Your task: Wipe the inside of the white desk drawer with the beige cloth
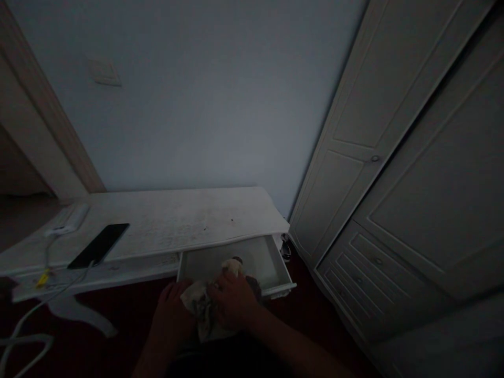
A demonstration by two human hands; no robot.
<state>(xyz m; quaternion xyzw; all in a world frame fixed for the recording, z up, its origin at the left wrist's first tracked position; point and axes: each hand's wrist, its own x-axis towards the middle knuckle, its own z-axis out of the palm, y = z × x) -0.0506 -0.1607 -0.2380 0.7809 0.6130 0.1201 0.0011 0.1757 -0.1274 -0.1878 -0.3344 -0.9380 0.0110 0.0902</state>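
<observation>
A shallow white drawer (281,270) is pulled out of the white table. My right hand (236,299) is closed on a pale cloth with dark patches (202,307), which hangs over the drawer's front. My left hand (173,307) is at the drawer's front left corner, fingers bent over the edge beside the cloth; the dim light hides how firmly they grip. Just beyond my right fingers, a small cream bundle (232,266) with a dark end shows inside the drawer. Beside my right wrist lies a dark item (254,287) of a kind I cannot make out.
The white tabletop (220,210) bears scuffs and specks. A black phone (100,245) lies on it with a white cable (29,315) plugged in, near a white power strip (69,218). A pale wardrobe (350,152) stands on the right, above a dark red floor (311,315).
</observation>
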